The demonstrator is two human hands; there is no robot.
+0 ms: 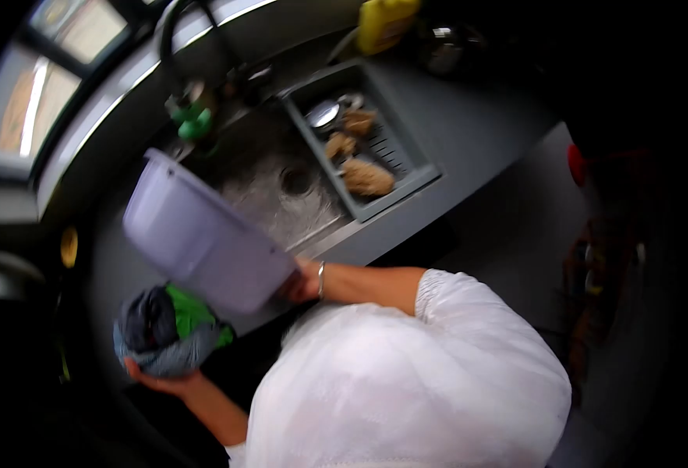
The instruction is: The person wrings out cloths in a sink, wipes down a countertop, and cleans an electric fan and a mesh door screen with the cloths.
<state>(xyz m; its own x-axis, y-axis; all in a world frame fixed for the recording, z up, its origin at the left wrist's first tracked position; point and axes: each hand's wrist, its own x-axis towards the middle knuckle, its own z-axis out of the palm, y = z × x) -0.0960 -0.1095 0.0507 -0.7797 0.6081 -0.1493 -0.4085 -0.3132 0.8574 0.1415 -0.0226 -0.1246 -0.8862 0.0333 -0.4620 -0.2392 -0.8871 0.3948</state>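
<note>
Counter (468, 117): grey, runs around the sink and on past its right side.
Sink (250, 168): metal, landmark here; round drain (295, 181) in its floor.
Basin (207, 242): pale purple, tilted, held up partly over the sink's left part and the counter beside it.
Tray (418, 183): grey, slatted floor, at the sink's right side.
Cloth bundle (150, 320): grey, blue and bright green, below-left of the sink, near the basin. Contact with counter: cannot tell.
Faucet (166, 47): dark, curved, at the sink's window side; green fitting (196, 122) below it.
Right hand (305, 281): near side of sink, bracelet at wrist; fingers grasping the basin's near end, tips partly hidden.
Left hand (164, 381): farther below-left of sink; fingers cupped around the bundle's underside.
Yellow container (387, 23): past the tray from the sink.
Tan scrubbers (367, 178): in the tray, right of the sink, with a shiny round item (323, 114).
</note>
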